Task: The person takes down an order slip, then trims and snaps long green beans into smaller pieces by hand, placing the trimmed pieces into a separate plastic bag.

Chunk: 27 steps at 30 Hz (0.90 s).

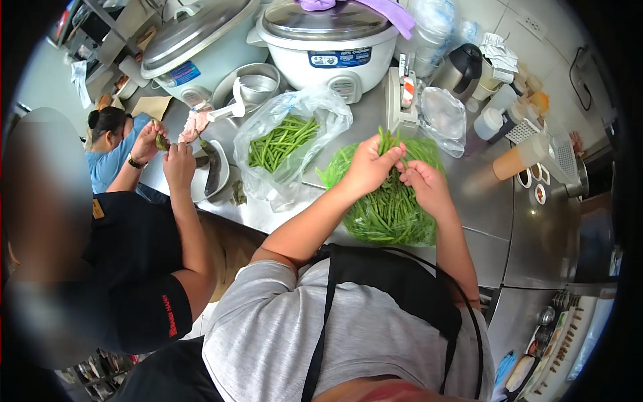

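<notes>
My left hand point(372, 165) is closed around a small bunch of green beans point(387, 139), whose tips stick up past the fingers. Close beside it, my right hand point(423, 183) pinches at the lower end of the beans, thumb and fingers together. Both hands are above a green plastic bag point(429, 153) full of long green beans point(388, 213). To the left, a clear plastic bag point(329, 115) lies open with cut green bean pieces point(282, 142) inside.
Two large rice cookers point(328, 50) stand at the back, with a metal pot point(256, 86) before them. At left, a co-worker point(137, 248) handles a dark vegetable near a white tray point(221, 187); another person point(114, 144) is beyond. Bottles point(487, 123) and a thermos point(462, 70) line the right.
</notes>
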Available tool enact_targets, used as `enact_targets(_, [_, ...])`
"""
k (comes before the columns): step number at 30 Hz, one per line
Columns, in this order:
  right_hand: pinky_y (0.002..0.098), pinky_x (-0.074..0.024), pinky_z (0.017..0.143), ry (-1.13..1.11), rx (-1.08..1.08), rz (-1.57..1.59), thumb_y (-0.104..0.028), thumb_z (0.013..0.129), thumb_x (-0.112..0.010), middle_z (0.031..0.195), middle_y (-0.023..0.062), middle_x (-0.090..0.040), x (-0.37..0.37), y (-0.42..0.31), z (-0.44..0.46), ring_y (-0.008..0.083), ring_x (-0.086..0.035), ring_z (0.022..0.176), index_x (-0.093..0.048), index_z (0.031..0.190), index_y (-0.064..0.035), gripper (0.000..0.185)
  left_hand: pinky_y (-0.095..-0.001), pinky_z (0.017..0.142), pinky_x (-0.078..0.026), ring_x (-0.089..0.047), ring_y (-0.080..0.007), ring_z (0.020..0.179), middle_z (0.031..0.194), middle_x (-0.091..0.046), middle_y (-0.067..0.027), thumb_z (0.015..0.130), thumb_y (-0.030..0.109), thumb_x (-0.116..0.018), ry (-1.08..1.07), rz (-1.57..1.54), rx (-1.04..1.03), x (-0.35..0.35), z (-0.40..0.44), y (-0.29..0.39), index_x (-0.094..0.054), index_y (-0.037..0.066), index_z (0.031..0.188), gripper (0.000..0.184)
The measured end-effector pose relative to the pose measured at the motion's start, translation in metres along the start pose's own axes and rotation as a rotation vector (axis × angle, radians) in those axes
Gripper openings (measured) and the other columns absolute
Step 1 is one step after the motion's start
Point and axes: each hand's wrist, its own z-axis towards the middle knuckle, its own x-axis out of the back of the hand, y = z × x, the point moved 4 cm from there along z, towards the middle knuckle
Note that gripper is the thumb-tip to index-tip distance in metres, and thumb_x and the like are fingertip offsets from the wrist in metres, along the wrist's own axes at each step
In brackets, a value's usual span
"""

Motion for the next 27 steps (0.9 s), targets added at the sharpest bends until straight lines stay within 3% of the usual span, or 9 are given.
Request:
enact_targets(3, [0.0217,-0.0413,0.063,0.001,0.001,-0.086,-0.01,0.084,-0.043,0.074,0.0029,-0.056,0.001,-0.01,-0.001,0.008,-0.05,0.068,-0.054,0.087,0.001,0.016,-0.019,0.05,-0.041,-0.056,-0.0081,0.064,0.079,-0.057,-0.0036,0.084,0.008,-0.049,-0.003,-0.029,0.022,0.0,-0.001,0.003,-0.052,0.003,0.089,0.008])
enact_targets(7, [0.0233,-0.042,0.059,0.151,-0.042,-0.122,-0.012,0.083,-0.042,0.07,0.0044,-0.058,0.004,-0.017,-0.002,0.0103,-0.053,0.064,-0.055,0.084,0.0014,0.018,-0.0238,0.061,-0.045,-0.056,-0.0121,0.067,0.079,-0.058,-0.0055,0.082,0.004,-0.05,-0.134,0.074,-0.264,-0.014,-0.007,0.006,-0.053,0.001,0.087,0.007])
enact_targets(10, [0.0226,-0.0413,0.056,0.164,-0.126,0.318,-0.012,0.083,-0.041,0.069,0.0031,-0.058,0.007,-0.012,0.001,0.0095,-0.052,0.061,-0.056,0.084,0.0006,0.019,-0.0257,0.066,-0.045,-0.056,-0.0131,0.069,0.078,-0.058,-0.0059,0.079,0.001,-0.05,-0.204,0.298,-0.351,-0.023,-0.021,0.027,-0.054,0.001,0.086,0.008])
enact_targets(13, [0.0208,-0.0406,0.056,0.109,-0.031,0.311,-0.013,0.082,-0.045,0.069,0.002,-0.056,0.01,-0.01,0.003,0.0084,-0.052,0.062,-0.056,0.083,-0.0001,0.017,-0.0263,0.065,-0.045,-0.056,-0.0124,0.071,0.077,-0.059,-0.0052,0.077,0.001,-0.052,-0.107,0.502,-0.324,0.007,-0.013,0.037,-0.056,0.002,0.085,0.009])
enact_targets(16, [0.0208,-0.0412,0.059,0.007,-0.114,-0.154,-0.014,0.08,-0.05,0.07,0.0019,-0.056,0.011,-0.025,-0.007,0.0071,-0.052,0.065,-0.057,0.083,0.0003,0.016,-0.0277,0.066,-0.045,-0.057,-0.0154,0.072,0.078,-0.061,-0.0078,0.077,0.005,-0.053,0.203,0.558,-0.266,0.083,0.009,0.039,-0.057,0.001,0.086,0.011])
enact_targets(18, [0.0275,-0.0434,0.063,-0.039,-0.059,-0.247,-0.015,0.074,-0.057,0.077,0.0054,-0.058,0.01,-0.017,-0.008,0.0148,-0.055,0.069,-0.059,0.085,-0.0037,0.015,-0.031,0.067,-0.046,-0.058,-0.0238,0.072,0.081,-0.062,-0.0121,0.075,0.013,-0.056,0.252,1.05,-0.206,0.121,0.011,0.052,-0.057,0.001,0.089,0.018])
enact_targets(21, [0.0339,-0.0431,0.066,-0.031,0.135,-0.564,-0.015,0.072,-0.058,0.08,0.007,-0.057,-0.001,-0.028,-0.005,0.0218,-0.055,0.073,-0.061,0.086,-0.0089,0.016,-0.0343,0.075,-0.045,-0.057,-0.0309,0.082,0.09,-0.06,-0.0175,0.072,0.02,-0.061,0.249,1.461,0.114,0.174,0.017,0.037,-0.056,0.001,0.097,0.032])
enact_targets(24, [0.0367,-0.0397,0.069,-0.007,0.305,-0.815,-0.013,0.07,-0.056,0.08,0.0066,-0.054,-0.021,-0.031,0.003,0.0245,-0.052,0.079,-0.062,0.086,-0.0138,0.017,-0.0356,0.081,-0.042,-0.054,-0.0326,0.093,0.1,-0.056,-0.0201,0.07,0.026,-0.064,0.322,1.508,0.116,0.196,0.009,0.028,-0.054,0.001,0.104,0.044])
enact_targets(27, [0.0352,-0.0346,0.072,0.043,0.395,-0.999,-0.007,0.068,-0.05,0.079,0.0045,-0.05,-0.04,-0.024,0.01,0.0228,-0.048,0.084,-0.063,0.084,-0.0171,0.022,-0.0358,0.084,-0.04,-0.052,-0.0313,0.098,0.104,-0.054,-0.0209,0.07,0.024,-0.065,0.311,1.331,-0.071,0.178,0.012,0.036,-0.052,0.0,0.107,0.046])
